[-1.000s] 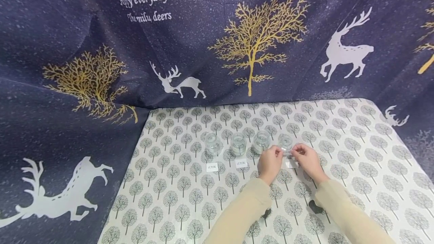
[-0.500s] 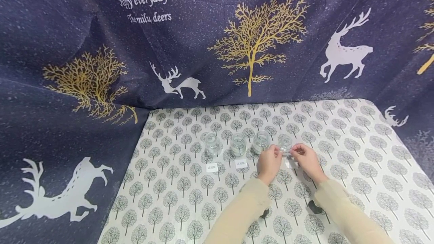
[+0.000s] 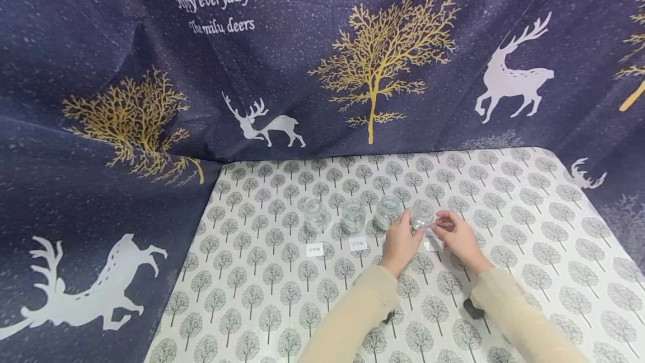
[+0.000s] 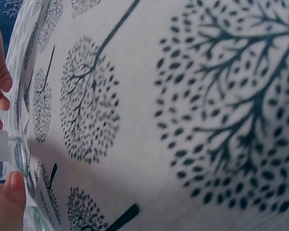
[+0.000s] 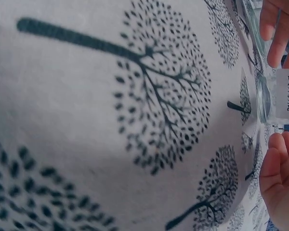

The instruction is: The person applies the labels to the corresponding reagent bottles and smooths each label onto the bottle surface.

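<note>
A clear glass jar [image 3: 422, 212], the rightmost of the row, stands between the two hands. My left hand [image 3: 401, 244] grips its left side, fingers along the glass and thumb across the front. A white paper label [image 5: 287, 95] with printed characters faces me, upright against the jar's front in both wrist views. On the right, my right hand [image 3: 458, 238] pinches with thumb and index finger by the label's right edge. The hands partly hide the lower jar in the head view.
Left of the held jar stand three more glass jars [image 3: 354, 215]. Small white labels [image 3: 359, 244] lie on the tree-patterned tablecloth [image 3: 262, 307] in front of two of them. A glossy pale rectangle [image 3: 433, 243] lies below the hands. A dark blue curtain [image 3: 282, 60] hangs behind.
My left fingers have moved from a pinch in front of the jar to around its left side. The jar has shifted slightly left. The right hand has barely moved.
</note>
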A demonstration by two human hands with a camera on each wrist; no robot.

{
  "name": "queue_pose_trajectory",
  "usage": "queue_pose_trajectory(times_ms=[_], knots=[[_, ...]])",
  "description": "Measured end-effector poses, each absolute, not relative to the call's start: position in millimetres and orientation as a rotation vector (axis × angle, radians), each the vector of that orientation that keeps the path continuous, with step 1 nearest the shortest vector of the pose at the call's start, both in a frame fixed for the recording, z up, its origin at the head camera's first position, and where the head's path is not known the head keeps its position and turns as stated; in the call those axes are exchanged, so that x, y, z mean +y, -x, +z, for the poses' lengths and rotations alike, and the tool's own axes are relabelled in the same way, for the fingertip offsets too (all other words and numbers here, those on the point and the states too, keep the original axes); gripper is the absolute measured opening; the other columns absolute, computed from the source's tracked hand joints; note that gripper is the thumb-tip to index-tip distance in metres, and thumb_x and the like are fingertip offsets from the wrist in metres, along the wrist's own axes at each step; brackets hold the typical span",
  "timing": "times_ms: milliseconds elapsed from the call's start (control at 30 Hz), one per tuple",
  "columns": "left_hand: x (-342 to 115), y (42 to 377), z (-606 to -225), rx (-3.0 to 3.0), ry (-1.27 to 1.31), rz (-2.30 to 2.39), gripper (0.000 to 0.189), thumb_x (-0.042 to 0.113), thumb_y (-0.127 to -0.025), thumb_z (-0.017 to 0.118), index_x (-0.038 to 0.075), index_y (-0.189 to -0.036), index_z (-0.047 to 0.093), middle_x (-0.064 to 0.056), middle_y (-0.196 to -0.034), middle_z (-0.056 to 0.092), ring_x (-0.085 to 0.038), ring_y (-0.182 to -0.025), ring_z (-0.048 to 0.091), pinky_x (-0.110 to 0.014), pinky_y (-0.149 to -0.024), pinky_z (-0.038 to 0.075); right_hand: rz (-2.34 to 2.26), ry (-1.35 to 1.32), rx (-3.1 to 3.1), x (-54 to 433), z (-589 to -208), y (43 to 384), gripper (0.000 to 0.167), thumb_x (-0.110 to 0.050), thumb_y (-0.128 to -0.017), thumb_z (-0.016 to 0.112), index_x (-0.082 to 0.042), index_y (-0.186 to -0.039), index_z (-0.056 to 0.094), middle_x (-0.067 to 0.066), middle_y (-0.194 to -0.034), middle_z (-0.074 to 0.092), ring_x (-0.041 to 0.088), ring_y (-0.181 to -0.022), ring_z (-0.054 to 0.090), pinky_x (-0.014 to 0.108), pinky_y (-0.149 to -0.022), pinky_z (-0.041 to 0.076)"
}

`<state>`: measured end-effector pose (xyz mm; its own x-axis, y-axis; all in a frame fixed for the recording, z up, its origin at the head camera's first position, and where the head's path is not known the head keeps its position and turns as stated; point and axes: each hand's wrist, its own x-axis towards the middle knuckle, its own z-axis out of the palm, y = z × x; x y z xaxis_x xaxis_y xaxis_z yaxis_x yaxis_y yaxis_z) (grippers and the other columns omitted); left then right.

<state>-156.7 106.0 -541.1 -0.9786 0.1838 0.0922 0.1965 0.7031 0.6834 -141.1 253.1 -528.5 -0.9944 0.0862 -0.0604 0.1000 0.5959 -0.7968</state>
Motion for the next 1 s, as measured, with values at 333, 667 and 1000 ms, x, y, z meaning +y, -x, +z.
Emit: queue_pose_trajectory(times_ms=[333,667,1000], knots=[[104,161,-537,-2.915,0.471,-1.224,0.058,0.036,-0.084,0.053,0.022,-0.136,0.032,0.002,-0.129,0.05,-0.011,-0.085,0.063,-0.019,-0.076,0.05,-1.319,-0.014,2.741,254,-526,150,0.056,-0.023,-0.086,0.056,-0.003,-0.133,0.033,0.026,-0.123,0.046,0.04,-0.101,0.054,0.045,-0.08,0.049],[107,162,-532,-2.945,0.368,-1.27,0.047,0.03,-0.088,0.048,0.03,-0.133,0.036,0.002,-0.083,0.065,-0.003,-0.038,0.039,-0.012,-0.034,0.034,-1.304,-0.012,2.801,258,-531,152,0.051,-0.02,-0.084,0.057,-0.006,-0.13,0.04,0.024,-0.121,0.05,0.034,-0.09,0.06,0.032,-0.068,0.053],[106,161,-540,-2.923,0.325,-1.288,0.047,0.025,-0.089,0.046,0.038,-0.132,0.034,0.005,-0.079,0.067,-0.003,-0.036,0.038,-0.012,-0.033,0.032,-1.338,-0.022,2.8,262,-531,151,0.043,-0.016,-0.087,0.053,-0.003,-0.127,0.043,0.024,-0.119,0.052,0.02,-0.075,0.064,0.016,-0.061,0.05]])
